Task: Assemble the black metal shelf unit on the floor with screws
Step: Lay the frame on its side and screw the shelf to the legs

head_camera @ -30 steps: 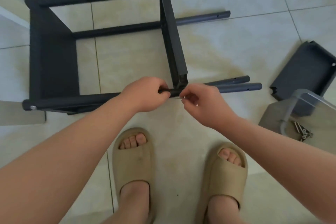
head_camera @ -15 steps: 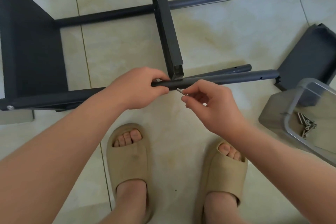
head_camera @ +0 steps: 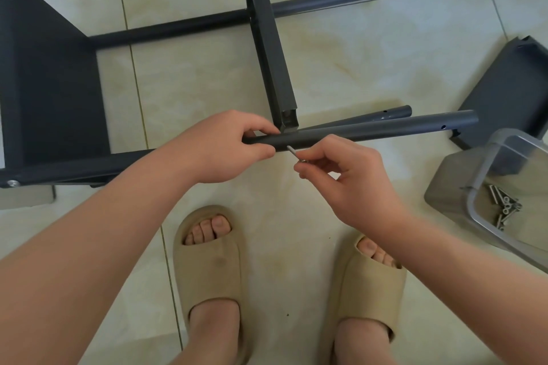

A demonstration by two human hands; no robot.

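Note:
The black metal shelf frame (head_camera: 53, 74) lies on its side on the tiled floor. Its near tube (head_camera: 370, 132) runs left to right, raised a little at its free right end. My left hand (head_camera: 228, 148) grips this tube just below the end of the upright cross panel (head_camera: 269, 38). My right hand (head_camera: 341, 178) pinches a silver screw (head_camera: 293, 152) whose tip points at the tube's near side, close to my left fingers. A second tube end (head_camera: 394, 112) shows just behind.
A loose black shelf panel (head_camera: 510, 89) lies at the right. A clear plastic container (head_camera: 489, 187) in front of it holds several silver screws (head_camera: 296, 207). My feet in beige slippers (head_camera: 207, 270) stand below the tube. A rear tube (head_camera: 326, 3) sticks out at the top.
The near tube has lifted and its right end now shows further right. My right hand has drawn back slightly, so the screw is visible between its fingertips.

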